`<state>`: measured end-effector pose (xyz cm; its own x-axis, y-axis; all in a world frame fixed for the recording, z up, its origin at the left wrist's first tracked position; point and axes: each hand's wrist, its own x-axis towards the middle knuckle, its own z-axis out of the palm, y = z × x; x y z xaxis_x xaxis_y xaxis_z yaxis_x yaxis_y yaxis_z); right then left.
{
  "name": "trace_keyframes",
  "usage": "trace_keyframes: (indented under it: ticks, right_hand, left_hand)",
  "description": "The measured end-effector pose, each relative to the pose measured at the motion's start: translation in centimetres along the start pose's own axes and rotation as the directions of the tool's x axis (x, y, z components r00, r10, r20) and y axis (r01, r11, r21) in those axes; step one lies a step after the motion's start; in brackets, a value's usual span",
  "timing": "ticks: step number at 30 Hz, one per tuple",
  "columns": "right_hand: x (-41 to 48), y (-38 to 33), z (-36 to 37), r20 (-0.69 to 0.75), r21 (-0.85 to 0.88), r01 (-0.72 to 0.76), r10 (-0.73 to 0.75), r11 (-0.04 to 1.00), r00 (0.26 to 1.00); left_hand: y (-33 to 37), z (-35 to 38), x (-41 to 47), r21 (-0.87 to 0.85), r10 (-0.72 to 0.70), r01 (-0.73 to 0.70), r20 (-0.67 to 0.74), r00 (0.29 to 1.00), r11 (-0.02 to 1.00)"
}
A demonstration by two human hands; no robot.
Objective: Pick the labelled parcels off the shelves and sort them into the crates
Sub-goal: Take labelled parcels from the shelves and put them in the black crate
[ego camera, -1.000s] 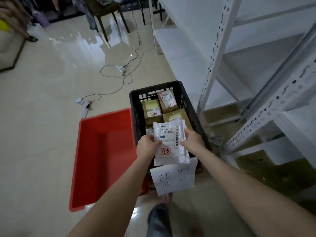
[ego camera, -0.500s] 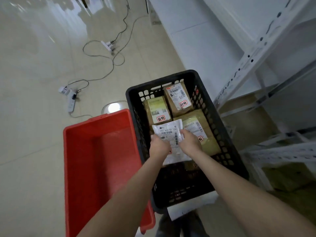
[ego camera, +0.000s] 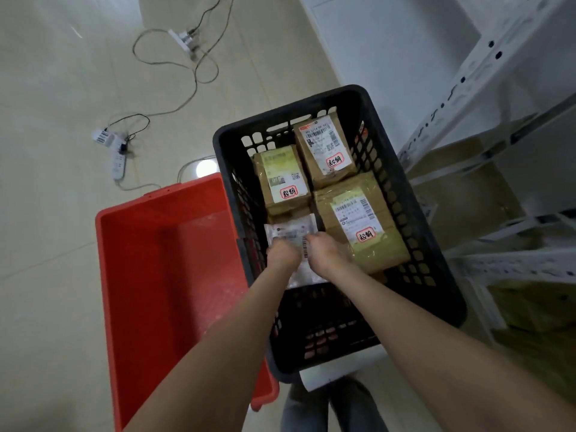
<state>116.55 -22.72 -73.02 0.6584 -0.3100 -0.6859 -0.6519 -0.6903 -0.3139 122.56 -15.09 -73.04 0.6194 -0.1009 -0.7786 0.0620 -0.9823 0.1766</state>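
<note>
Both hands are low inside the black perforated plastic crate [ego camera: 417, 244]. The left hand [ego camera: 282, 253] and right hand [ego camera: 325, 252] each pinch the flat white plastic mailer parcel [ego camera: 291, 230], fingers curled onto its label face, one hand per side, close together. The mailer is label up, just left of the big brown cardboard parcel wrapped in clear tape [ego camera: 358, 226] and just this side of the small brown cardboard parcel with a pale green label [ego camera: 280, 179]. A third brown cardboard parcel with a white barcode label [ego camera: 324, 151] lies beyond the right hand, at the far wall. Hard to tell if the mailer rests on the crate bottom or hangs just above it, since the hands cover its middle.

The step, as I judge it, is setting the mailer down. To do it well:
- Lower it flat, label up like the boxes.
- Slide it snug against the two nearest boxes without wedging an edge under them.
- Release both sides together so the thin bag doesn't fold.

A red solid plastic crate [ego camera: 171, 275] sits left of the left hand, touching the black one. Both stand on the glossy beige tiled floor [ego camera: 46, 244]. A white power strip [ego camera: 118, 160] and loose dark cables [ego camera: 196, 73] lie well beyond the left hand. White slotted metal shelving [ego camera: 473, 70] stands right of the right hand. A white paper sheet [ego camera: 336, 369] hangs at the black crate's near end, under the forearms.
</note>
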Motion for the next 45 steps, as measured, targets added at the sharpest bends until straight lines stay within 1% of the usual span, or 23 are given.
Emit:
trace_keyframes:
  ticks: [2, 4, 5, 6, 8, 10, 12, 17, 22, 24, 26, 29, 32, 34, 37, 39, 42, 45]
  right_hand:
    - [-0.6, 0.1, -0.1, -0.016, 0.004, 0.012, -0.012, 1.0, 1.0]
    - [-1.5, 0.4, -0.6, -0.059, -0.005, 0.016, -0.016, 1.0, 0.998]
    - [-2.1, 0.7, -1.0, -0.083, -0.015, 0.012, -0.013, 1.0, 0.996]
    - [-2.7, 0.9, -1.5, -0.104, -0.026, 0.006, -0.009, 1.0, 0.995]
    - [-4.2, 1.5, -2.8, -0.139, -0.047, -0.01, 0.003, 0.999, 0.99]
    - [-5.7, 2.2, -4.0, -0.173, -0.058, -0.018, 0.008, 0.998, 0.985]
    - [-7.3, 3.0, -5.1, -0.21, -0.044, -0.022, 0.012, 0.999, 0.978]
    - [-12.3, 5.3, -7.5, -0.291, 0.014, -0.061, 0.063, 0.998, 0.955]
    - [-17.6, 8.0, -9.0, -0.392, 0.097, -0.137, 0.164, 0.986, 0.905]
    - [-20.0, 9.0, -9.1, -0.425, 0.144, -0.177, 0.222, 0.974, 0.877]
    - [-22.7, 9.9, -9.0, -0.467, 0.187, -0.224, 0.287, 0.956, 0.836]
    - [-27.3, 10.9, -8.3, -0.52, 0.242, -0.313, 0.395, 0.919, 0.758]
    - [-32.4, 11.8, -7.2, -0.56, 0.314, -0.382, 0.495, 0.869, 0.665]
    - [-36.1, 12.5, -6.2, -0.565, 0.362, -0.431, 0.562, 0.826, 0.603]
    - [-42.0, 13.9, -4.5, -0.536, 0.456, -0.501, 0.676, 0.736, 0.505]
    - [-46.1, 14.8, -3.0, -0.523, 0.506, -0.536, 0.734, 0.676, 0.433]
    - [-52.3, 15.8, -0.4, -0.527, 0.569, -0.566, 0.793, 0.596, 0.305]
    - [-58.3, 16.5, 2.5, -0.504, 0.631, -0.578, 0.84, 0.517, 0.201]
  left_hand:
    - [-0.2, -0.1, -0.7, 0.082, 0.06, -0.06, 0.003, 0.998, 0.995]
    - [-0.3, -0.4, -1.7, 0.107, 0.104, -0.104, -0.001, 0.995, 0.989]
    - [-0.3, -0.7, -2.3, 0.125, 0.141, -0.139, -0.006, 0.99, 0.982]
    - [-0.3, -0.9, -2.9, 0.18, 0.19, -0.183, -0.02, 0.982, 0.966]
    - [-0.1, -1.5, -4.3, 0.309, 0.3, -0.271, -0.051, 0.952, 0.912]
    - [0.3, -2.0, -5.8, 0.393, 0.375, -0.321, -0.067, 0.925, 0.862]
    - [1.0, -2.3, -7.6, 0.445, 0.429, -0.357, -0.069, 0.901, 0.822]
    - [3.6, -3.0, -12.6, 0.532, 0.537, -0.443, -0.026, 0.843, 0.721]
    - [6.4, -3.1, -16.6, 0.643, 0.65, -0.522, 0.05, 0.758, 0.56]
    - [7.7, -2.8, -18.3, 0.68, 0.711, -0.568, 0.096, 0.697, 0.465]
    - [8.8, -2.4, -20.2, 0.704, 0.776, -0.617, 0.148, 0.612, 0.352]
    - [10.0, -1.3, -23.5, 0.713, 0.846, -0.671, 0.216, 0.487, 0.204]
    - [10.9, 0.3, -27.4, 0.714, 0.886, -0.698, 0.295, 0.358, 0.044]
    - [11.3, 1.7, -30.3, 0.707, 0.892, -0.705, 0.355, 0.281, -0.059]
    - [11.5, 4.5, -35.1, 0.666, 0.878, -0.718, 0.449, 0.168, -0.203]
    - [11.4, 6.5, -38.7, 0.629, 0.864, -0.725, 0.494, 0.094, -0.281]
    - [10.6, 9.6, -44.4, 0.561, 0.827, -0.737, 0.561, 0.004, -0.377]
    - [9.4, 13.3, -49.8, 0.495, 0.791, -0.731, 0.604, -0.1, -0.47]
